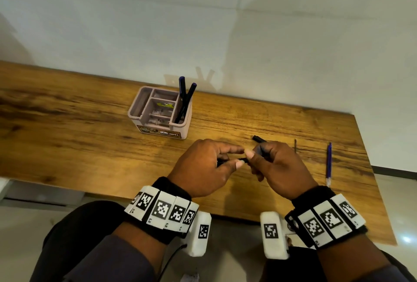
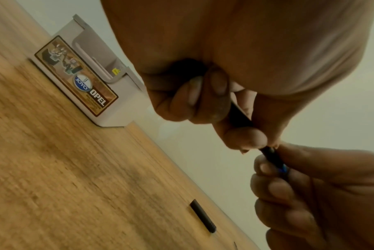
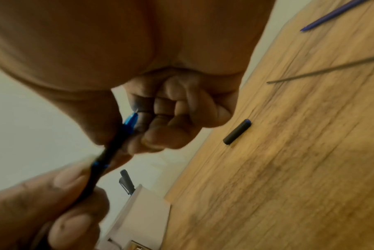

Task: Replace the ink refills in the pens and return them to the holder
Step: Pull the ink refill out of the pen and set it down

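Over the desk's front middle, both hands hold one black pen [image 1: 242,159] between them. My left hand [image 1: 233,157] grips the barrel [image 2: 239,115] with curled fingers and thumb. My right hand [image 1: 256,157] pinches the pen's front end, where a blue tip section [image 3: 129,121] shows. The pen's black cap [image 1: 259,139] lies on the desk just beyond my right hand. A thin dark refill [image 1: 295,145] and a blue refill [image 1: 329,164] lie further right. The grey holder [image 1: 144,101] stands behind my left hand with two dark pens [image 1: 186,98] in its right compartment.
The wooden desk [image 1: 79,137] runs against a pale wall, and its right edge lies just past the blue refill. The holder's other compartments hold small items. The cap [image 3: 237,132] lies apart from both hands, with bare wood around it.
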Demonstrator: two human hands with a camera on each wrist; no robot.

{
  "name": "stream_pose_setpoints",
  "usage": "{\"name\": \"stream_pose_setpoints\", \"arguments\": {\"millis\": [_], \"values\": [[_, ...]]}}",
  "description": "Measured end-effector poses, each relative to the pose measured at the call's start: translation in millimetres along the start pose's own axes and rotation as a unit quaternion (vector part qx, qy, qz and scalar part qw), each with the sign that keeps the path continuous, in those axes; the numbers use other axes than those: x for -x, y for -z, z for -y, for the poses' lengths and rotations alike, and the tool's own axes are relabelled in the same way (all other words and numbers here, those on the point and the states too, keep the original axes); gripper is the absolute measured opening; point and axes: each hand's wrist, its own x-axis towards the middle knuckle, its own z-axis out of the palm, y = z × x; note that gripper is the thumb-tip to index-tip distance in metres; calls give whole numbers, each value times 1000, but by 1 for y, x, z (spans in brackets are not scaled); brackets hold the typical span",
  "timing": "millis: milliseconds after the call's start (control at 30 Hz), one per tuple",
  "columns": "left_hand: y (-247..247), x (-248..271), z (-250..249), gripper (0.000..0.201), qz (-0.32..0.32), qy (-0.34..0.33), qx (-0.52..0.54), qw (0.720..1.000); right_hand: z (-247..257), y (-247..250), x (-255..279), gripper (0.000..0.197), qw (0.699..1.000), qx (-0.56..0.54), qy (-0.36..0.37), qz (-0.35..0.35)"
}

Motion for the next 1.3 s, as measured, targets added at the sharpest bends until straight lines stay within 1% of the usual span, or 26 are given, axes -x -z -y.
{"name": "stream_pose_setpoints", "arguments": {"millis": [33, 67, 167, 200, 233, 300, 333, 400, 433, 467, 567, 633, 667, 733, 767, 800, 833, 867, 967, 1033, 1067, 1167, 1300], "values": [[-1, 0, -1, 32, -1, 0, 0, 1000, 0, -1, 0, 42, 1000, 10, -4, 1], [0, 0, -2, 32, -3, 0, 3, 1000, 0, -1, -1, 47, 1000, 5, -8, 1], [1, 0, -3, 30, -11, 4, 17, 1000, 0, -1, -1, 43, 1000, -16, -5, -5], [1, 0, -4, 29, -11, 5, 19, 1000, 1, -2, -1, 46, 1000, -16, -4, -3], [2, 0, -4, 27, -11, 4, 17, 1000, 2, -3, -2, 54, 1000, -15, -4, -1], [2, 0, -5, 23, -10, -2, 12, 1000, 2, -5, -4, 65, 999, -47, -20, -10], [3, 0, -5, 22, -12, -4, 9, 1000, 2, -6, -6, 64, 997, -77, -23, -15], [3, 1, -4, 21, -18, 3, 7, 1000, 1, -5, -8, 46, 992, -122, -9, -20], [4, 1, -3, 21, -20, 8, 10, 1000, 1, -4, -9, 38, 994, -110, 1, -22], [4, 2, -3, 21, -19, 12, 13, 1000, 2, -4, -8, 37, 996, -81, 7, -25], [2, 1, -4, 23, -10, 13, 14, 1000, 3, -3, -7, 50, 999, 7, 1, -32], [0, 1, -5, 21, -6, 12, 15, 1000, 2, -4, -5, 56, 1000, 24, -11, -15], [-1, 0, -5, 20, -9, 12, 14, 1000, 1, -4, -5, 57, 1000, 17, -18, -17], [-3, -1, -4, 18, -23, 23, 10, 999, 0, -4, -7, 56, 996, -29, -64, -56], [-3, 0, -4, 17, -33, 29, 8, 999, -3, -4, -9, 52, 991, -45, -93, -83], [-3, 0, -3, 17, -43, 35, 7, 998, -7, -3, -11, 44, 987, -41, -118, -105], [-3, 0, -3, 16, -49, 38, 8, 998, -13, -2, -12, 38, 984, -11, -140, -112], [-3, 0, -2, 16, -53, 38, 10, 998, -20, 0, -14, 40, 981, 26, -160, -101], [-3, 0, -2, 17, -50, 32, 14, 998, -39, 0, -20, 72, 969, 122, -211, -48], [-4, 0, -2, 18, -42, 26, 15, 999, -42, 0, -23, 82, 960, 154, -230, -31], [-5, 1, -1, 18, -39, 25, 16, 999, -42, -1, -24, 82, 959, 166, -229, -26], [-5, 0, 0, 19, -34, 27, 22, 999, -36, -1, -24, 74, 955, 201, -218, -30], [-6, -1, 1, 20, -36, 28, 25, 999, -34, 1, -23, 73, 942, 244, -219, -66]]}}
